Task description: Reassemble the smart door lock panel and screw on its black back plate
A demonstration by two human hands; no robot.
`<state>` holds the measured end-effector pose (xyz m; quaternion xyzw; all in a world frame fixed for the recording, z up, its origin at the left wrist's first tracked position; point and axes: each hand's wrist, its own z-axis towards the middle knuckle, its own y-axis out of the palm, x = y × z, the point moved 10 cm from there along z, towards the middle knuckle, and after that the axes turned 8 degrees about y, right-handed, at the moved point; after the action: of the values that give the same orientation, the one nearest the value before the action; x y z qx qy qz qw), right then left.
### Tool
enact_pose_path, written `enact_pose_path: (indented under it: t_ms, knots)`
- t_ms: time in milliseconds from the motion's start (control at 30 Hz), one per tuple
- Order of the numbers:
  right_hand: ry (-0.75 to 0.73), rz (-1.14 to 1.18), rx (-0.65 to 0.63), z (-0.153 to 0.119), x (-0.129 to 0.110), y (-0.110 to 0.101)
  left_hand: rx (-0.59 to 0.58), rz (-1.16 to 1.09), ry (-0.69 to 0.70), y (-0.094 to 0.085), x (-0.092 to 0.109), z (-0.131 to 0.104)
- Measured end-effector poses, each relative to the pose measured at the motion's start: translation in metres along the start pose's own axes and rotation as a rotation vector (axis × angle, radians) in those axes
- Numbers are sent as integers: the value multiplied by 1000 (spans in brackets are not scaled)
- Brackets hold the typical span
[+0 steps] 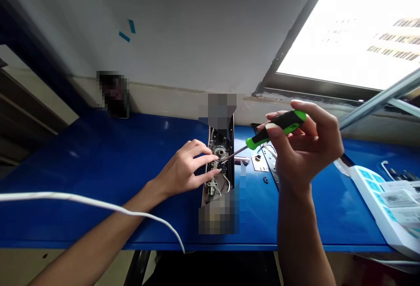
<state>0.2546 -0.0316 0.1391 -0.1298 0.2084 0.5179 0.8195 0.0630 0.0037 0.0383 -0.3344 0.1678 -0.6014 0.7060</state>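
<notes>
A long, narrow device (231,172) with its inner parts exposed lies across the middle of the blue table; both its ends are blurred out. My left hand (193,165) rests on its left side, fingers spread over the mechanism near a round metal part (219,153). Whether those fingertips pinch anything small is hard to tell. Raised to the right of the device, my right hand (302,141) grips a green and black screwdriver (254,139) by its handle. The shaft slants down to the left, with its tip at the round part, close to my left fingertips.
Right of the device lie a metal plate (260,163), small black pieces (265,180) and a long dark panel (271,163). A white power strip (372,198) sits far right with packets on it. A white cable (98,203) crosses above my left forearm.
</notes>
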Motion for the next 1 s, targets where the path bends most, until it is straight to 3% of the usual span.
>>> enact_pose_path:
  t_ms: [267, 1000]
  knots:
    - [53, 19, 51, -3, 8, -1, -11, 28, -18, 5, -2, -1]
    - [95, -32, 25, -7, 15, 0, 41, -43, -139, 13, -9, -7]
